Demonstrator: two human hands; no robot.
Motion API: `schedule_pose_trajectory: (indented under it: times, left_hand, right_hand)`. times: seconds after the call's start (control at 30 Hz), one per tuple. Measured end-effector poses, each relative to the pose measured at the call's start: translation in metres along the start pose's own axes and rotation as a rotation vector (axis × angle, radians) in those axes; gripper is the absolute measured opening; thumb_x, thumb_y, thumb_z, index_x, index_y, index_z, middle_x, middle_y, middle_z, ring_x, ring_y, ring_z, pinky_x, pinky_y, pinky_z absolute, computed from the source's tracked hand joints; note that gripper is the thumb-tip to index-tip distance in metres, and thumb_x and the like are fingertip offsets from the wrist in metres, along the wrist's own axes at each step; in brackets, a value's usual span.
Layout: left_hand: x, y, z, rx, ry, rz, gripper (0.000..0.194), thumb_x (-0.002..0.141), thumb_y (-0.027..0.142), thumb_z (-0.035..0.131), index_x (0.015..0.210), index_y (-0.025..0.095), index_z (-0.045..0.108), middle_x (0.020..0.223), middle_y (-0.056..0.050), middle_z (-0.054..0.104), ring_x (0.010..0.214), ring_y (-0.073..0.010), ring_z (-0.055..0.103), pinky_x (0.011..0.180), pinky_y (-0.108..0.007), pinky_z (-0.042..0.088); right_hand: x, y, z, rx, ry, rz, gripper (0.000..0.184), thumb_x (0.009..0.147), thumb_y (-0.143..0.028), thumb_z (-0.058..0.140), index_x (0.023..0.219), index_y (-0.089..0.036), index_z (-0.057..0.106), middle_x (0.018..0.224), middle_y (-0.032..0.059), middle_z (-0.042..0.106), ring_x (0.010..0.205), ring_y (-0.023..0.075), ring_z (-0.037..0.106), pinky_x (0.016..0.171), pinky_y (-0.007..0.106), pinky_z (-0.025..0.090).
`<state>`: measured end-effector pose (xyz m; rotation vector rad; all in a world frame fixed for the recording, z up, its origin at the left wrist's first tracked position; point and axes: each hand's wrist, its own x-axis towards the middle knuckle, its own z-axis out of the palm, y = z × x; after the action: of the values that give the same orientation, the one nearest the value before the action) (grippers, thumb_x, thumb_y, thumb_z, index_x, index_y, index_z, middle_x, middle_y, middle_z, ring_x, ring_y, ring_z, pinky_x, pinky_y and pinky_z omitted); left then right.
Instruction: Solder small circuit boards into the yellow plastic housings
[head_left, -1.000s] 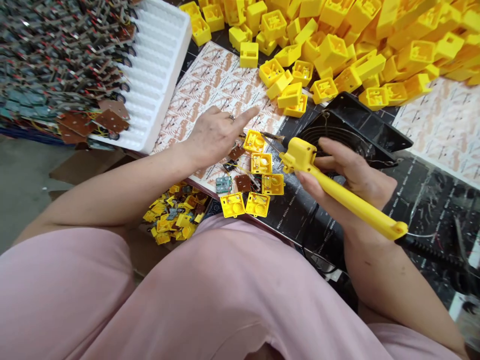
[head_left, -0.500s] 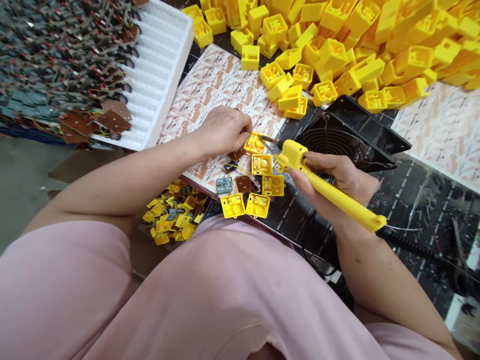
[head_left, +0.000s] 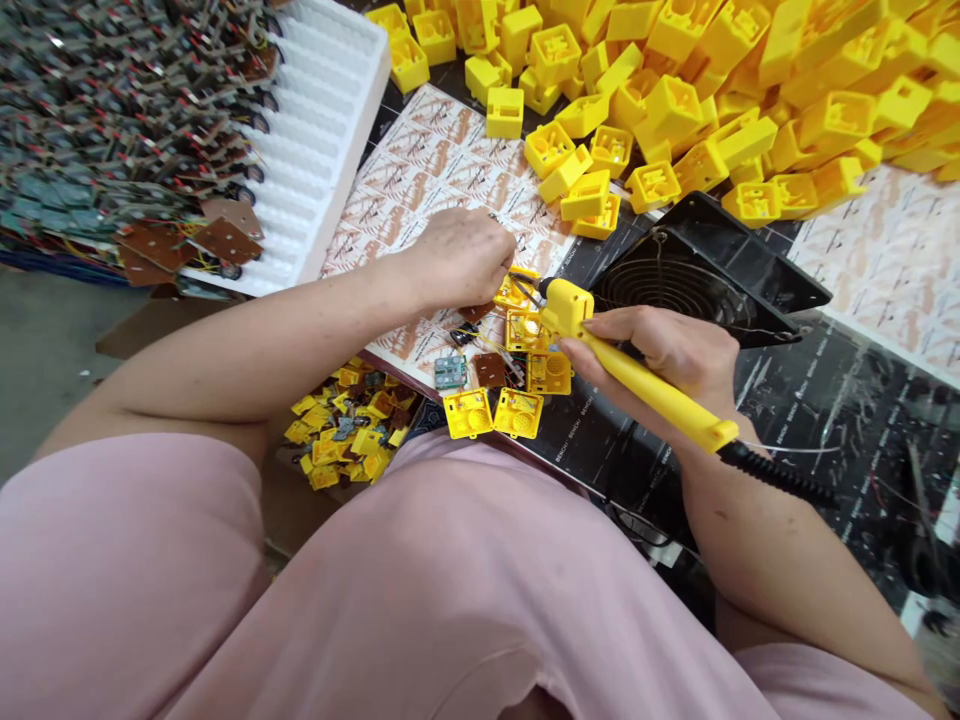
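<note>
My right hand is closed around a yellow soldering iron with a solder wire feeding in at its rear. The iron's tip points left into a small yellow plastic housing. My left hand is closed at that housing's upper left, its fingertips bent down and mostly hidden. What they pinch does not show. Below sit another housing and an open case half. Two more case halves lie at the table's near edge, beside a brown circuit board and a green board with wires.
A large heap of yellow housings spreads across the back. Right of centre stands a black fan. On the left, a white foam tray carries many wired boards. A box of yellow parts sits below the table edge. Scissors lie far right.
My right hand has moved left with the soldering iron, its rear end swinging left too. My left hand has shifted slightly right over the upper housing.
</note>
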<state>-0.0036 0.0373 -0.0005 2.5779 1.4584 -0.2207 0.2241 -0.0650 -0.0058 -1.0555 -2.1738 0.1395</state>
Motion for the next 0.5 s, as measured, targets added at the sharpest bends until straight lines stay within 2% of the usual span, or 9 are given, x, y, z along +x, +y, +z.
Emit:
schedule_pose_trajectory:
  times: [0.1,0.23,0.5]
  left_hand:
    - [0.0021,-0.0047,0.0044,0.010,0.053,0.054,0.035,0.087,0.017,0.052,0.101,0.015,0.083,0.087,-0.012,0.077,0.101,-0.0315,0.074,0.092,-0.041,0.057]
    - [0.0030,-0.0086,0.0075,0.026,0.077,0.079,0.035,0.088,0.019,0.051,0.101,0.016,0.084,0.081,-0.010,0.075,0.099,-0.0290,0.073,0.091,-0.039,0.056]
    - [0.0008,0.0009,-0.0022,0.007,-0.023,0.001,0.035,0.091,0.017,0.051,0.105,0.013,0.083,0.093,-0.014,0.077,0.107,-0.0337,0.073,0.094,-0.043,0.053]
  right_hand:
    - [0.0042,-0.0030,-0.0060,-0.043,0.015,0.018,0.020,0.095,-0.043,0.078,0.087,-0.027,0.069,0.079,-0.0022,0.079,0.064,0.0155,0.075,0.056,0.027,0.057]
    - [0.0014,-0.0088,-0.0106,-0.129,0.143,-0.008,0.017,0.089,-0.030,0.084,0.090,-0.027,0.068,0.080,-0.0028,0.079,0.063,0.0161,0.075,0.049,0.027,0.054]
    - [-0.0015,-0.0070,-0.0044,-0.087,0.086,0.005,0.021,0.086,-0.026,0.087,0.095,-0.027,0.068,0.084,-0.0021,0.080,0.064,0.0157,0.074,0.050,0.025,0.053]
